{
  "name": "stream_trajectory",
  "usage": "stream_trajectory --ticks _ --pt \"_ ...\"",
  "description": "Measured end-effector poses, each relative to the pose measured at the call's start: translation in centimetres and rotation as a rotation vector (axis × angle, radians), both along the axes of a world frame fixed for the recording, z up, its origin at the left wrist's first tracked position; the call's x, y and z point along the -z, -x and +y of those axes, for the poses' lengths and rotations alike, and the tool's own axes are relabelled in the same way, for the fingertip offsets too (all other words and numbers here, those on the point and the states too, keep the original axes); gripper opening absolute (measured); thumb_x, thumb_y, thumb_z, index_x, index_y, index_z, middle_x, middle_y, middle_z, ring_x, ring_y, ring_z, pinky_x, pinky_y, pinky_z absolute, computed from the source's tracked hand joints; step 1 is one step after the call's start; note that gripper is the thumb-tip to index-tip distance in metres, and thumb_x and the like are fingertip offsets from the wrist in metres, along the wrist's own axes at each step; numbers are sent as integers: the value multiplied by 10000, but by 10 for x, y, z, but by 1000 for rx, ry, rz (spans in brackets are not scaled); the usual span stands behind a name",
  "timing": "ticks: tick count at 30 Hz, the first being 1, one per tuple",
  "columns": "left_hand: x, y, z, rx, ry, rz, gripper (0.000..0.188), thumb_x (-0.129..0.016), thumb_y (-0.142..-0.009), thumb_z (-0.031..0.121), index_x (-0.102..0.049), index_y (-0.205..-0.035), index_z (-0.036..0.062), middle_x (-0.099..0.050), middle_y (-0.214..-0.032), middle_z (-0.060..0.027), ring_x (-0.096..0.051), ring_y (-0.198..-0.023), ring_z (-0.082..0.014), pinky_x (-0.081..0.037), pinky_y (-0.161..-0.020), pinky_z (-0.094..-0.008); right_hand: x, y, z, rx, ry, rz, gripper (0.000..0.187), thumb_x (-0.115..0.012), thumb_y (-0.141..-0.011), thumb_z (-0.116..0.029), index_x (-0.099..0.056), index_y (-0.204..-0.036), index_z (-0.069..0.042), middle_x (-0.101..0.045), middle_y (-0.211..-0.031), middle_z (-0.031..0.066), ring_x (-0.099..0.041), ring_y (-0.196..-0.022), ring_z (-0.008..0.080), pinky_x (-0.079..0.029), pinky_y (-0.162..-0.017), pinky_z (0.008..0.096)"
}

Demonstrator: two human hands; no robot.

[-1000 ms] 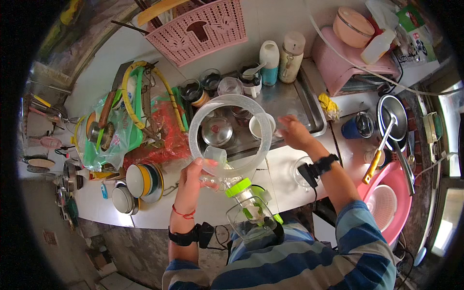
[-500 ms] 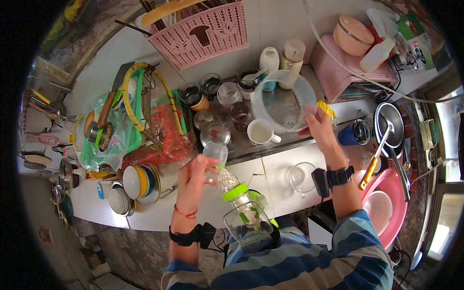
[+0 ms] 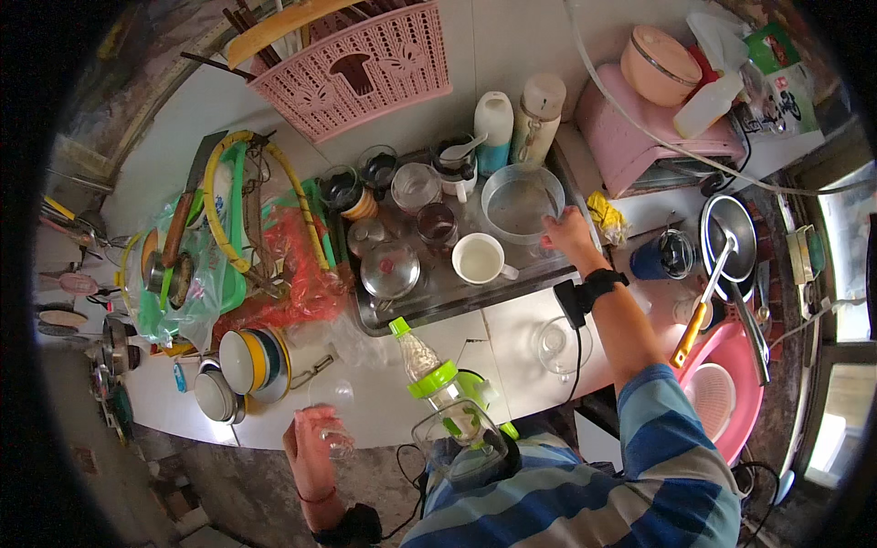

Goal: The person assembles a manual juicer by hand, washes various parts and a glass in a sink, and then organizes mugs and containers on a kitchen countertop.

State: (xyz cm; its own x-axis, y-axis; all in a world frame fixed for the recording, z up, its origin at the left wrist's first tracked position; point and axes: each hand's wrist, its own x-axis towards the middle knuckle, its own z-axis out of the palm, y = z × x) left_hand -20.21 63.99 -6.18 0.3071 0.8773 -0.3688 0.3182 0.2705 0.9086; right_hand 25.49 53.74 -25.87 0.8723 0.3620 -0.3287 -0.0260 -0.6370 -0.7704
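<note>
My left hand (image 3: 317, 435), low at the counter's front edge, has its fingers curled round a clear see-through cup (image 3: 331, 395). Its outline is faint against the white counter. At the right of the dark metal tray (image 3: 384, 315), my right hand (image 3: 573, 236) grips the near right rim of a round clear plastic container (image 3: 521, 215). That container rests on the tray beside a white mug (image 3: 478, 259), a dark glass (image 3: 438, 224) and a lidded glass pot (image 3: 390, 272). A clear bottle with a green cap and collar (image 3: 431, 370) stands between my arms.
A clear glass cup (image 3: 559, 347) sits on the counter near my right forearm. Enamel mugs (image 3: 239, 363) stand at the left, beside red and clear bags (image 3: 297, 265). Farther right are a pink toaster oven (image 3: 653, 128), pans (image 3: 728, 233) and a pink basin (image 3: 754, 393).
The clear container has come down from above the tray onto it, with my right hand at its rim. My left hand has moved left and toward me with the clear cup.
</note>
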Motion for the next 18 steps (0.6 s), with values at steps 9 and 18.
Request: stream_trajectory --ticks 9,18 --pt "12 49 -15 -323 101 57 471 -388 -913 475 -552 -849 39 -546 -811 -64 -534 -743 -164 -477 -531 -317 -51 -33 36 -175 -38 -722 906 -733 -659 -445 -294 -1266 65 -417 -1201 275 -458 -1093 408 -414 -901 400" --pt "14 58 -20 -548 100 23 459 -416 -888 524 -543 -813 90 -542 -741 -20 -539 -696 -152 -463 -488 -359 -78 -68 95 -49 -386 -588 941 -839 -540 -276 -324 -1247 72 -485 -1193 239 -486 -1118 328 -407 -923 367"
